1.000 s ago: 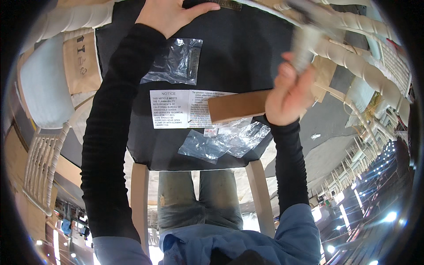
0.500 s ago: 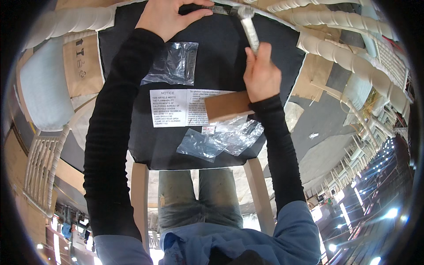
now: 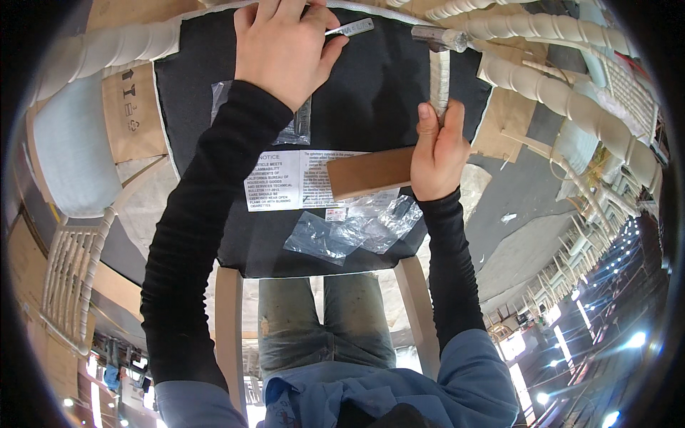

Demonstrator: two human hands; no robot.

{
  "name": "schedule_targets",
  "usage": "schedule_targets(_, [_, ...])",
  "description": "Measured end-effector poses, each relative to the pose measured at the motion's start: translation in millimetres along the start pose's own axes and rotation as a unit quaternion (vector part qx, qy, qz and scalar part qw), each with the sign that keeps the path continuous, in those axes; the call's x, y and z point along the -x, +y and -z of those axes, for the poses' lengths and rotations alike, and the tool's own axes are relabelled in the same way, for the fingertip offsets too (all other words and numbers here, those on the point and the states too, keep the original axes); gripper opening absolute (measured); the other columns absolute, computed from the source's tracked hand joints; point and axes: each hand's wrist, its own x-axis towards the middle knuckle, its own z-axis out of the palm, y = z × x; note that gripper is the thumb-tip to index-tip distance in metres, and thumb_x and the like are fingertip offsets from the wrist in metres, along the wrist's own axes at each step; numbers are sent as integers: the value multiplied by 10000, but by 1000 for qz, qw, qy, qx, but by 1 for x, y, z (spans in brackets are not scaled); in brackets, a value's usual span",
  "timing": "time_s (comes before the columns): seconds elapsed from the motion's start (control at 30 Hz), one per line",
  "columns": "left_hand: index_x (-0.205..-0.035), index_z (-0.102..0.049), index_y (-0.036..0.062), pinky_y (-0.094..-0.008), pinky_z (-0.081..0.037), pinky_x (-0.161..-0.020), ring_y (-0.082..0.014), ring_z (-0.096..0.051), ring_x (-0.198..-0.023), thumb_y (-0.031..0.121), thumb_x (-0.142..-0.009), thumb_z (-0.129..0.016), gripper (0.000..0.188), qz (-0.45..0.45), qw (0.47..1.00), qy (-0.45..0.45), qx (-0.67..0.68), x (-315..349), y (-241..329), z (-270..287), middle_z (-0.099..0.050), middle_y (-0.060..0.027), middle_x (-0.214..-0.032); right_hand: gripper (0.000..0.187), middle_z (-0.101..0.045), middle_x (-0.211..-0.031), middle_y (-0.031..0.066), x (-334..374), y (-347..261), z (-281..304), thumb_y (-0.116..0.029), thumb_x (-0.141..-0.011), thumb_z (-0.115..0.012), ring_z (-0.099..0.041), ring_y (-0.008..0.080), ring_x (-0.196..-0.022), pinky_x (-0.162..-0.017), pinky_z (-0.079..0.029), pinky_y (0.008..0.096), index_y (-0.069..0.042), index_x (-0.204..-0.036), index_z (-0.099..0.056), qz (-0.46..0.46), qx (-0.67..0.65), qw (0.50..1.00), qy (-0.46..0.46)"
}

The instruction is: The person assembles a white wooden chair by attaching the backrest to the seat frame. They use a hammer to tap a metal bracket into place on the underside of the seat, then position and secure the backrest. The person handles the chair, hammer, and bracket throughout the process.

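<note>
Item: black seat panel, a pale leg at each near corner.
Item: left hand, by the far edge, left of its middle; partly closed, thumb and fingers drawn together on one end of a metal strip.
Item: the strip itself, narrow, slanting along the far edge; whether it touches the panel, I cannot tell.
Item: right hand, over the right side, closed round the hammer.
Item: that hammer, pale wrapped handle, metal head toward the far right corner.
Item: brown block, one end hidden by the right hand, partly overlapping a white printed sheet at mid-panel.
Item: clear plastic bags, crumpled, between sheet and near edge.
Item: plastic packet, partly covered by the left forearm.
</note>
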Motion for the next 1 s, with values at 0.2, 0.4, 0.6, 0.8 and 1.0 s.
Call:
schedule_targets(0.2, [-839, -717, 98, -418, -480, -871, -276, -606, -981, 197, -754, -762, 137, -54, 998, 28, 16, -14, -18, -9, -631, -50, -979, 177, -588, -674, 250, -21, 2, -1, -165, -991, -588, -631, 451, -646, -516, -469, 456, -17, -1003, -491, 48, 34, 998, -3])
schedule_targets(0.4, [-898, -759, 81, -346, -553, -746, -256, -669, -831, 218, -796, -738, 173, -161, 979, -97, 78, -41, -41, 8, -686, -63, -866, 184, -592, -644, 228, -20, 7, -5, -166, -977, -605, -634, 443, -627, -504, -480, 478, -26, -976, -486, 65, 44, 997, -22])
schedule_targets(0.6, [-997, -752, 70, -372, -526, -851, -278, -646, -939, 214, -745, -792, 293, -120, 985, -78, 98, -32, -27, 4, -681, -91, -940, 204, -613, -634, 194, 0, 8, -31, -166, -967, -616, -653, 386, -571, -451, -494, 452, -40, -1026, -466, 63, 71, 995, -30])
schedule_targets(0.8, [-1134, -716, 55, -396, -492, -921, -297, -639, -1008, 236, -741, -811, 443, -125, 976, -80, 159, -26, -30, -15, -685, -118, -1061, 209, -600, -616, 174, 6, -1, -51, -159, -973, -606, -643, 371, -537, -436, -501, 425, -41, -1013, -440, 49, 92, 995, -3])
schedule_targets(1.0, [-1128, -723, 69, -391, -477, -867, -257, -616, -979, 277, -747, -806, 442, -132, 978, -64, 145, -22, -34, -23, -670, -47, -1031, 182, -580, -629, 214, 8, -9, -60, -115, -979, -590, -633, 424, -590, -461, -466, 457, -47, -1043, -433, -7, 92, 996, -9])
